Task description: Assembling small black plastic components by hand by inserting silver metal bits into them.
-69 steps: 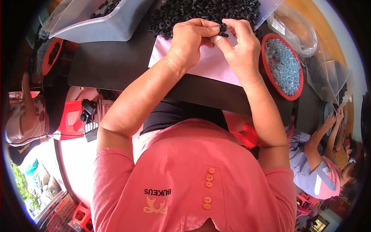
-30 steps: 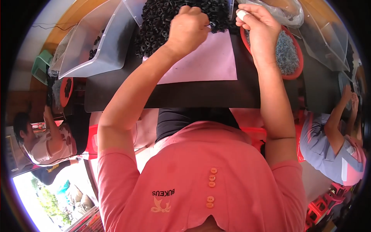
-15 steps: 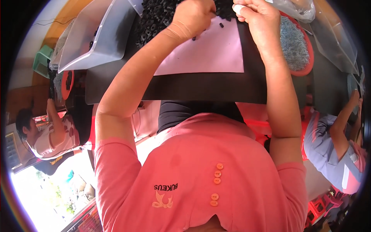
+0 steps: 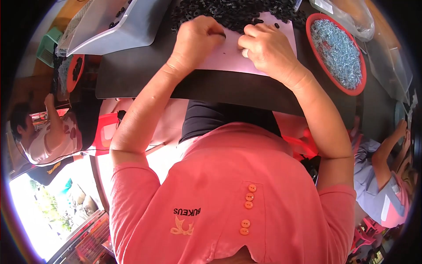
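Note:
My left hand (image 4: 195, 44) is closed in a pinch over the pink sheet (image 4: 235, 61), with a small black plastic part (image 4: 219, 34) showing at its fingertips. Close by on the right, my right hand (image 4: 272, 50) has its fingers curled inward; what they hold, if anything, is hidden. Something white (image 4: 245, 53), like a finger cover, shows at that hand's thumb. Just beyond both hands lies a heap of small black plastic parts (image 4: 233, 15), partly on the sheet's far edge. One loose black part (image 4: 276, 25) sits beside my right hand.
A red basin (image 4: 351, 92) of small silvery metal pieces stands on the right of the dark table (image 4: 132, 79). At left is a translucent bin (image 4: 136, 33); a clear plastic bag (image 4: 356, 20) lies far right. Other people (image 4: 52, 132) sit at both sides.
Both hands have come down from the heap toward me, onto the pink sheet. The right hand has turned so that its back faces up. The view has shifted slightly.

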Demonstrator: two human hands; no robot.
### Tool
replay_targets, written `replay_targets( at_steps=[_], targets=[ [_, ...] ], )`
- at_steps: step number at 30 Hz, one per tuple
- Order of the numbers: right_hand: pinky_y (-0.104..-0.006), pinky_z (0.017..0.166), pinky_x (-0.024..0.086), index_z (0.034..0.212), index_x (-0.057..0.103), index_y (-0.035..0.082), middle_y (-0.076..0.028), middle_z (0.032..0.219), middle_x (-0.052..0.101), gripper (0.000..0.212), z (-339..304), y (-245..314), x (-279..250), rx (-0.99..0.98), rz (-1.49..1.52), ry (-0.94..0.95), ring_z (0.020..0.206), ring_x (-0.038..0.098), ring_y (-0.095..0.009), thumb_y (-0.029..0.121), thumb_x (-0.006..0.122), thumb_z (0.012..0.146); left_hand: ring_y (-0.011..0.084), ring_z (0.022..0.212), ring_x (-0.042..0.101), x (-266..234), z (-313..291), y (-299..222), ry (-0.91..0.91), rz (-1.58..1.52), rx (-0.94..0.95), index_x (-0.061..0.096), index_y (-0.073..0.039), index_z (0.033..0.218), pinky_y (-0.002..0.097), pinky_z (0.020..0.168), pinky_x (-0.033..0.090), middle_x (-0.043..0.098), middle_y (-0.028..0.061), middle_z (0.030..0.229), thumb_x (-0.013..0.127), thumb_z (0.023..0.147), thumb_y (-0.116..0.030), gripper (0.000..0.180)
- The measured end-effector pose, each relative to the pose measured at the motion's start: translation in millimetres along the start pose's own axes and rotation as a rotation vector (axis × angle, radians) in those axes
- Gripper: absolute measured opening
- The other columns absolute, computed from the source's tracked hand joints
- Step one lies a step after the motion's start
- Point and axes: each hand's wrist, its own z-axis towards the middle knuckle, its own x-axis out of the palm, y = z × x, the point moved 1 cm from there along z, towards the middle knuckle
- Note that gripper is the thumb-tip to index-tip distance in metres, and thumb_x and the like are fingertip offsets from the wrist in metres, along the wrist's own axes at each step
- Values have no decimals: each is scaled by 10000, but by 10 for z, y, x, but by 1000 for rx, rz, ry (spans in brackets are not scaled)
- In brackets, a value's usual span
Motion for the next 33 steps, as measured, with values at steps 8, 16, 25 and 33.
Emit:
replay_targets(
  at_steps=[8,16,25,33],
  targets=[
    [-329,630,473,853,617,15,-75,760,650,53,30,-117,-124,368,611,-140,673,611,-208,15,625,800,192,796,645,74,-70,-9,-38,337,194,703,-54,955,300,710,515,630,58,877,722,765,-52,191],
    [-274,645,476,874,641,14,-50,728,640,71,83,-38,-236,404,830,-281,679,590,-131,-7,651,807,69,578,532,117,-42,-393,72,-492,-318,693,-5,909,214,517,417,644,18,734,739,769,-53,155],
    [-274,648,477,869,657,11,-17,761,669,64,36,-87,-237,483,899,-264,695,588,-86,-19,648,813,127,599,583,238,16,-456,-16,-923,-458,659,46,989,238,531,454,661,79,773,708,820,8,180],
    [-246,700,518,921,672,-10,-50,819,684,127,74,-60,-326,420,771,-336,757,646,-109,-66,608,826,125,617,599,263,-27,-411,-5,-937,-418,676,36,1005,240,550,488,665,74,784,700,829,17,179]
  ],
)
